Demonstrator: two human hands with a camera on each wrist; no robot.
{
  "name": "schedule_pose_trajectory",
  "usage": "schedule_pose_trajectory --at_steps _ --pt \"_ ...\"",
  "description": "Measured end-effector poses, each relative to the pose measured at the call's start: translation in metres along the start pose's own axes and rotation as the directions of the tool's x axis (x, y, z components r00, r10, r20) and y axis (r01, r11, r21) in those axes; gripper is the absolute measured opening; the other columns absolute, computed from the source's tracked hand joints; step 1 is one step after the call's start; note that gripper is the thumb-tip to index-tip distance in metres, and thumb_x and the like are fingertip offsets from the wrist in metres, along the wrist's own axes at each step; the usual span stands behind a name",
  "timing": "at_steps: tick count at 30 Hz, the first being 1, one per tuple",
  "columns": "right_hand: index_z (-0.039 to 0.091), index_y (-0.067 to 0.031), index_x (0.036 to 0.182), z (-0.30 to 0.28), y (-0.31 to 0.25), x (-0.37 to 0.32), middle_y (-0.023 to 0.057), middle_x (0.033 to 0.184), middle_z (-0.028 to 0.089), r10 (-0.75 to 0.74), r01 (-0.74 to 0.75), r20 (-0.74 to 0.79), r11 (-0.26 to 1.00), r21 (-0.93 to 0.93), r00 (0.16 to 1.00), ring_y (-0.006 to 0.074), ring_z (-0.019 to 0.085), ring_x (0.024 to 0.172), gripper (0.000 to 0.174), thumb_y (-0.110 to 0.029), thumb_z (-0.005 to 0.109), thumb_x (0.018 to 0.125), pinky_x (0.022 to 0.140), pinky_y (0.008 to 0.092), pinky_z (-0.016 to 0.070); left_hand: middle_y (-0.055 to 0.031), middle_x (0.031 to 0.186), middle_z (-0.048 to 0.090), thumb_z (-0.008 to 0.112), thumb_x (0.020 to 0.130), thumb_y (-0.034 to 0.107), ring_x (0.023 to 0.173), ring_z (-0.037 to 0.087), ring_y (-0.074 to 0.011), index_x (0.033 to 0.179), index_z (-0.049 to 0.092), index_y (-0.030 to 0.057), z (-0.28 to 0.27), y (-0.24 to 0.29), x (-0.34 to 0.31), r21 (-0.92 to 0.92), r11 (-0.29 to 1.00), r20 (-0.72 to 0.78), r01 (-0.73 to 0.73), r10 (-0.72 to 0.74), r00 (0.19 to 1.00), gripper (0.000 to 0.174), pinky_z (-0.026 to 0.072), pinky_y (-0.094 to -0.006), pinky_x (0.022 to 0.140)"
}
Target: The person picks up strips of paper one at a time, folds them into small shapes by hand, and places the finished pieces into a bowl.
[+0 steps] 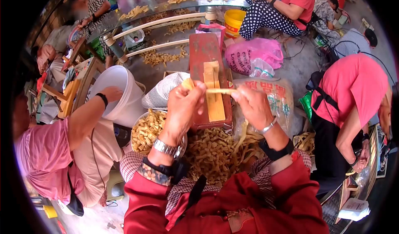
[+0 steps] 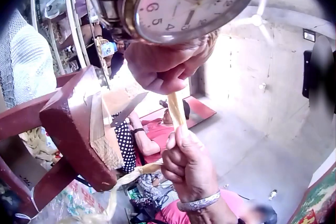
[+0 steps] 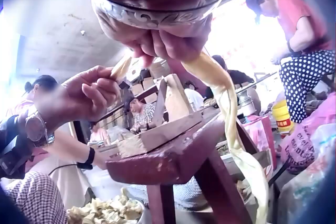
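Observation:
A pale yellow, pliable strip (image 1: pixel 220 91) is stretched between my two hands over a red wooden bench (image 1: pixel 197 53). My left hand (image 1: pixel 183 107) pinches one end, and a short piece sticks up above its thumb. The other end is pinched by my right hand (image 1: pixel 254 109), from which a long tail of the strip (image 3: pixel 231 113) dangles beside the bench in the right wrist view. Beneath the hands, a wooden block with an upright blade-like plate (image 1: pixel 215 103) lies on the bench. Short cut pieces (image 1: pixel 212 155) are heaped below, at my lap.
A basin of knotted pieces (image 1: pixel 147 130) stands left of the bench, near a white bucket (image 1: pixel 132 99) that another person's arm (image 1: pixel 87 117) reaches into. Plastic sacks (image 1: pixel 278 95) and a pink bag (image 1: pixel 268 51) lie to the right. A seated person (image 1: pixel 357 93) bends over there. A glass table (image 1: pixel 162 9) stands ahead.

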State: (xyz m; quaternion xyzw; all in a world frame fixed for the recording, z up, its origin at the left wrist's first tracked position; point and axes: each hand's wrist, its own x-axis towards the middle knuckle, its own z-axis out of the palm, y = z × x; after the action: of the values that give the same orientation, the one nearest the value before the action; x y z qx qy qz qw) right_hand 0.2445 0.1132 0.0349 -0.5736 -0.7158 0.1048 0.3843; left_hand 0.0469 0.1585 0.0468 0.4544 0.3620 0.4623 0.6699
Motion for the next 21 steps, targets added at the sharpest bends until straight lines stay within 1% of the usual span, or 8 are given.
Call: schedule_pose_trajectory --at_steps 3,5,6,9,11,17,19,21 --pt "0.053 -0.0050 0.079 0.018 0.026 0.013 0.0181 0.060 0.054 -0.043 0.028 -0.084 0.984 -0.175 0.995 0.0377 0.057 0.058 0.022 -0.025 0.056 0.088 0.050 0.0449 0.0421 0.0020 0.061 0.054 0.058 0.089 0.012 0.049 0.045 -0.0047 0.082 0.060 0.0020 -0.002 -0.023 0.025 0.171 0.984 -0.074 -0.050 0.064 0.995 0.013 0.0377 -0.0206 0.043" --pt "0.056 -0.0074 0.082 0.040 0.041 0.005 0.0183 0.062 0.057 0.018 -0.012 0.019 0.963 -0.268 1.000 0.0393 0.057 0.059 0.012 -0.019 0.056 0.086 0.051 0.0476 0.0430 0.0012 0.061 0.056 0.058 0.089 0.012 0.049 0.045 -0.0040 0.080 0.060 0.0003 -0.013 -0.055 0.041 0.372 0.926 -0.121 -0.066 0.119 0.985 0.015 0.0369 -0.0215 0.043" --pt "0.056 -0.0071 0.082 0.045 0.045 -0.005 0.0183 0.062 0.057 0.035 -0.030 0.017 0.973 -0.227 0.999 0.0394 0.057 0.059 0.013 -0.019 0.055 0.087 0.051 0.0475 0.0429 0.0010 0.062 0.059 0.058 0.088 0.012 0.050 0.044 -0.0029 0.079 0.061 -0.0013 -0.019 -0.059 0.039 0.706 0.681 -0.098 -0.195 0.367 0.925 0.016 0.0355 -0.0223 0.043" --pt "0.055 -0.0039 0.083 0.045 0.038 -0.045 0.0167 0.060 0.055 0.230 -0.236 0.073 0.968 0.082 0.970 0.0340 0.056 0.053 0.022 -0.024 0.054 0.090 0.048 0.0425 0.0412 0.0018 0.062 0.059 0.059 0.088 0.014 0.050 0.044 -0.0022 0.081 0.062 0.0004 -0.027 -0.045 0.005 0.504 0.864 -0.116 -0.014 0.084 0.990 0.016 0.0351 -0.0207 0.043" --pt "0.054 -0.0034 0.081 0.041 0.011 -0.068 0.0157 0.059 0.053 0.218 -0.221 0.043 0.925 0.309 0.975 0.0297 0.055 0.050 0.025 -0.026 0.055 0.091 0.046 0.0385 0.0390 0.0006 0.064 0.060 0.060 0.090 0.017 0.049 0.043 -0.0016 0.078 0.062 0.0035 -0.020 -0.023 -0.033 0.511 0.857 0.016 0.061 -0.081 0.997 0.018 0.0337 -0.0178 0.042" --pt "0.051 -0.0059 0.079 0.050 -0.045 -0.114 0.0114 0.061 0.047 -0.019 -0.029 0.119 0.922 0.387 0.993 0.0272 0.051 0.054 0.023 -0.025 0.061 0.088 0.049 0.0375 0.0381 -0.0046 0.073 0.065 0.065 0.087 0.027 0.053 0.054 -0.0059 0.093 0.061 -0.0013 -0.041 -0.090 -0.101 0.388 0.880 -0.010 0.273 -0.292 0.956 0.029 0.0438 -0.0203 0.043" --pt "0.051 -0.0065 0.079 0.061 -0.064 -0.125 0.0107 0.062 0.049 -0.111 0.036 0.166 0.916 0.400 0.980 0.0276 0.052 0.056 0.022 -0.025 0.061 0.087 0.051 0.0382 0.0396 -0.0081 0.079 0.065 0.064 0.088 0.031 0.062 0.060 -0.0119 0.098 0.059 -0.0052 -0.051 -0.127 -0.116 0.225 0.934 0.041 0.276 -0.292 0.955 0.038 0.0499 -0.0236 0.053" --pt "0.052 -0.0065 0.079 0.072 -0.080 -0.136 0.0120 0.064 0.051 -0.141 0.004 0.244 0.873 0.489 0.960 0.0300 0.055 0.059 0.022 -0.025 0.060 0.088 0.053 0.0390 0.0407 -0.0104 0.087 0.066 0.060 0.090 0.034 0.070 0.061 -0.0141 0.104 0.059 -0.0056 -0.053 -0.148 -0.128 -0.066 0.877 0.041 0.475 -0.474 0.880 0.042 0.0508 -0.0236 0.059"
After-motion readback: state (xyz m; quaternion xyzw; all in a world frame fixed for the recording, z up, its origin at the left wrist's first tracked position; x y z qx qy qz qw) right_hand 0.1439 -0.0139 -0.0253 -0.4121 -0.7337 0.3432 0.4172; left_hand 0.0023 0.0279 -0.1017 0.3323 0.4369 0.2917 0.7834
